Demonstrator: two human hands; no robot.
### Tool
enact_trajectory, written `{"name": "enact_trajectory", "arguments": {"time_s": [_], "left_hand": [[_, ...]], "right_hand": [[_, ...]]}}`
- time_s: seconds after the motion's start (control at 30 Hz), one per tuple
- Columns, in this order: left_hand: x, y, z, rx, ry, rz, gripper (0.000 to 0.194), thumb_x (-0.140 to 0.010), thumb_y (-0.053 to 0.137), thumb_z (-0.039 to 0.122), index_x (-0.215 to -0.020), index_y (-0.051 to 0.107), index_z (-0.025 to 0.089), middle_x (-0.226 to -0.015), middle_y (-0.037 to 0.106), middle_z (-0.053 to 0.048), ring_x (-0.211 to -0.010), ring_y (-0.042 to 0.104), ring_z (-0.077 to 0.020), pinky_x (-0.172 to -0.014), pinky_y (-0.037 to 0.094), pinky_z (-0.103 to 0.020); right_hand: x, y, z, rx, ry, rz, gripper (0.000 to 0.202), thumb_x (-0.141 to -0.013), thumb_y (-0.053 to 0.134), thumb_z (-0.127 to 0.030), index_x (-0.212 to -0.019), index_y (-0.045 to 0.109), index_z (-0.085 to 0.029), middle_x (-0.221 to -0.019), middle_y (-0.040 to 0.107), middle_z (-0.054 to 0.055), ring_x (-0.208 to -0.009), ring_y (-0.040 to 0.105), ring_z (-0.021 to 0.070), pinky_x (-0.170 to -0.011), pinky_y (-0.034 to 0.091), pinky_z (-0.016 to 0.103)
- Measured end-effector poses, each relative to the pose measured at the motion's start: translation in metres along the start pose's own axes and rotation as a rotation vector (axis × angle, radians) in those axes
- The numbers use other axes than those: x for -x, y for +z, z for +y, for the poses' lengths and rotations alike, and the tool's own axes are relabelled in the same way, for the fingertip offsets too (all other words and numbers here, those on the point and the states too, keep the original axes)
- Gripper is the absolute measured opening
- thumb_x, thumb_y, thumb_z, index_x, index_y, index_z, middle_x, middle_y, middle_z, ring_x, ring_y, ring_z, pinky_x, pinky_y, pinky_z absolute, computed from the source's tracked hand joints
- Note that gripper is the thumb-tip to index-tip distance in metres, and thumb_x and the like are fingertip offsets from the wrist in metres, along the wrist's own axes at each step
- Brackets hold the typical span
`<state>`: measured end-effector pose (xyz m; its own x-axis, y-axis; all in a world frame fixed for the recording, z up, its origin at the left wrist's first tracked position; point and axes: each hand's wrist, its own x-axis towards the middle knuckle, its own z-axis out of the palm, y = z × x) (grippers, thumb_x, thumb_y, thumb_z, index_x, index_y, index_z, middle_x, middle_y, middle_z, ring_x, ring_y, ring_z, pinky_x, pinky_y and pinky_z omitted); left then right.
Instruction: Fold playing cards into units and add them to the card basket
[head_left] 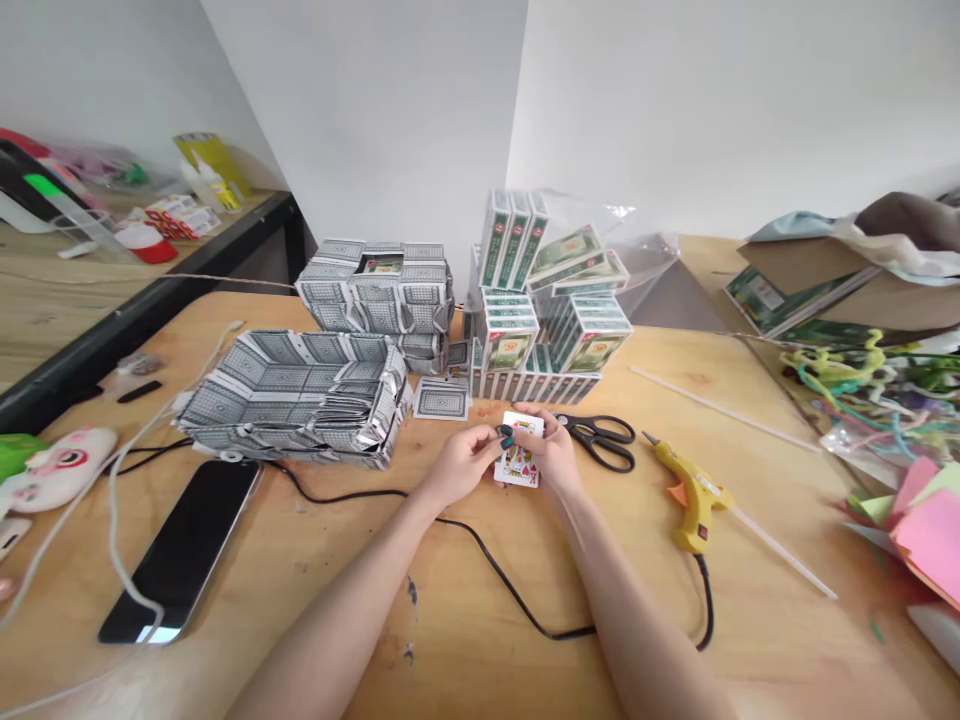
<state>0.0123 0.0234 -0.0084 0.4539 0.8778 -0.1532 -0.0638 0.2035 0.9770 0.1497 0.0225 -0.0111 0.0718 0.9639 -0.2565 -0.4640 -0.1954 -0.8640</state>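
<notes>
A playing card [523, 466], a king of hearts lying face up, is in my right hand [556, 452], whose fingers are closed on its right side. My left hand [466, 462] is at the card's left edge with thumb and fingers pinched together. At those fingertips, over the card, is a small dark teal thing [506, 434]; its kind is too small to tell. Right of the hands lie black-handled scissors [604, 440], and beyond them a yellow glue gun [691, 492]. A few patterned cards [442, 399] lie face down to the left, beyond my left hand.
An open box made of folded cards [285, 400] stands left, with a second card-built box [379, 285] behind it. Boxed card decks [517, 340] are stacked ahead. A phone [184, 550], a black cable [495, 570] and glue sticks [724, 408] lie about. A carton [832, 265] stands right.
</notes>
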Motion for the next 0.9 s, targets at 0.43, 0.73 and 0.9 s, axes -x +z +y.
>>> {"name": "enact_trajectory", "arguments": {"time_s": [0.43,0.73,0.9], "left_hand": [[-0.005,-0.012,0.004,-0.129,0.23,0.437,0.027,-0.075,0.052,0.036,-0.059,0.044,0.017,-0.058,0.043,0.004,-0.057,0.041,-0.0094,-0.055,0.033,-0.02],[-0.004,-0.009,0.006,-0.116,0.231,0.411,0.017,-0.07,0.061,0.032,-0.063,0.064,0.016,-0.088,0.053,-0.004,-0.086,0.051,-0.0164,-0.075,0.04,-0.024],[-0.003,-0.013,0.008,-0.106,0.187,0.338,0.018,-0.068,0.062,0.029,-0.056,0.065,0.016,-0.097,0.057,-0.006,-0.092,0.053,-0.0186,-0.077,0.04,-0.026]], "right_hand": [[0.003,0.009,0.001,-0.014,-0.023,-0.143,0.03,-0.064,0.069,-0.035,-0.087,0.062,-0.018,-0.085,0.066,0.004,-0.071,0.063,0.0178,-0.056,0.052,0.028],[0.009,0.012,0.005,0.05,0.082,-0.229,0.034,-0.058,0.073,-0.03,-0.087,0.063,-0.015,-0.077,0.067,0.004,-0.065,0.065,0.0199,-0.054,0.054,0.031],[0.01,0.013,0.003,0.063,0.079,-0.23,0.03,-0.058,0.074,-0.026,-0.082,0.064,-0.012,-0.069,0.067,0.004,-0.059,0.064,0.018,-0.053,0.054,0.03]]}}
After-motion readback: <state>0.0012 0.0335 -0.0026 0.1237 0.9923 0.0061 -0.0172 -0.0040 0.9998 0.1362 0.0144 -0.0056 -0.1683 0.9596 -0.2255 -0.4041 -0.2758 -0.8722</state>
